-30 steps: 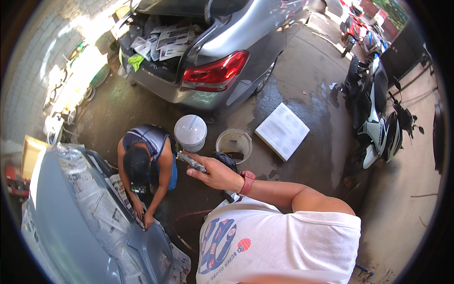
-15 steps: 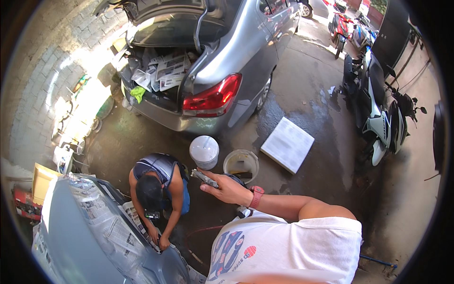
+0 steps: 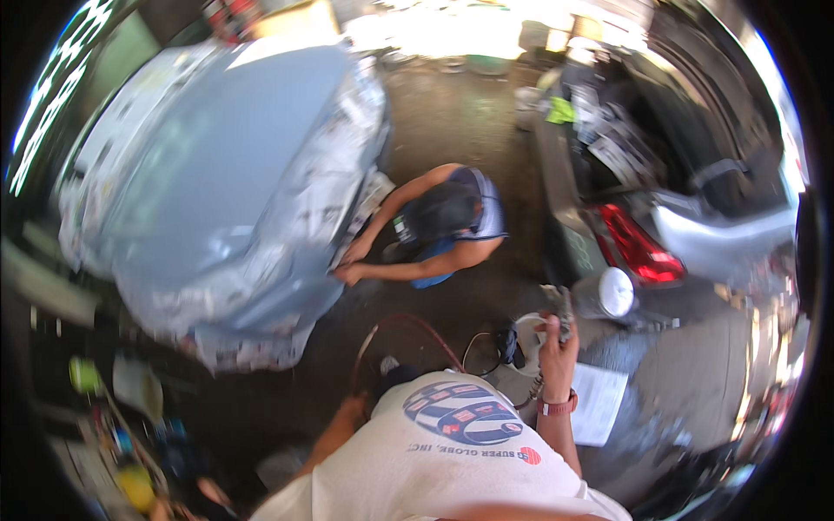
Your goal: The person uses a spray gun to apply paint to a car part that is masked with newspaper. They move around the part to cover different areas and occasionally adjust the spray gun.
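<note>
My right hand (image 3: 558, 349), with a red watch (image 3: 557, 404) at the wrist, is closed round a grey, metallic-looking tool (image 3: 560, 308). Motion blur hides what kind of tool it is. It is held up between the crouching person and the silver car, close to a white lidded bucket (image 3: 616, 292). My left hand (image 3: 353, 408) is low beside my white shirt (image 3: 452, 464), near a dark object (image 3: 395, 377). Its fingers are blurred and partly hidden.
A crouching person (image 3: 447, 213) works with both hands at the edge of a grey car (image 3: 226, 165) masked with paper. The silver car (image 3: 730, 230) has its trunk up. A red hose (image 3: 408, 319), an open pail (image 3: 526, 334) and a white slab (image 3: 598, 404) are nearby.
My view has swung left, bringing the masked car fully into sight and moving the silver car to the right. My left arm has come into view. My right hand still holds the grey tool.
</note>
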Demonstrator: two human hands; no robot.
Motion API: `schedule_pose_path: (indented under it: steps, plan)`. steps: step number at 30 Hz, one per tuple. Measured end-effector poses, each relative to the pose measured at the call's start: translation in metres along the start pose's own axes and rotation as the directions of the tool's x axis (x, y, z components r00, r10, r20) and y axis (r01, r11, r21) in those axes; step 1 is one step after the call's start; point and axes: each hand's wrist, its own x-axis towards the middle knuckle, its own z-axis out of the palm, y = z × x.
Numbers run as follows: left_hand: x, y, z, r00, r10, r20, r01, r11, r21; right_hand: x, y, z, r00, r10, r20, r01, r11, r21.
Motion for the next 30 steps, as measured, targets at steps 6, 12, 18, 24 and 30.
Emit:
schedule_pose_path:
  steps: [6,12,18,24,30]
  plan:
    - [-0.035,-0.017,0.026,0.988,-0.142,-0.055,0.14,0.989,-0.051,0.001,-0.002,-0.002,0.998,0.046,0.045,-0.044,0.998,-0.043]
    - [-0.067,-0.069,0.078,0.971,-0.238,-0.007,0.232,0.953,-0.194,0.005,0.006,0.004,0.991,0.057,0.117,-0.047,0.996,-0.081]
    - [-0.09,-0.11,0.116,0.946,-0.325,0.006,0.309,0.894,-0.325,-0.001,0.006,0.021,0.973,0.041,0.227,-0.023,0.996,-0.083]
    - [-0.103,-0.122,0.114,0.93,-0.368,-0.002,0.329,0.833,-0.444,-0.024,0.007,0.045,0.948,0.001,0.317,0.046,0.989,-0.141]
    - [-0.12,-0.139,0.118,0.925,-0.378,-0.04,0.285,0.76,-0.585,-0.063,-0.001,0.062,0.91,0.009,0.414,0.05,0.99,-0.131]
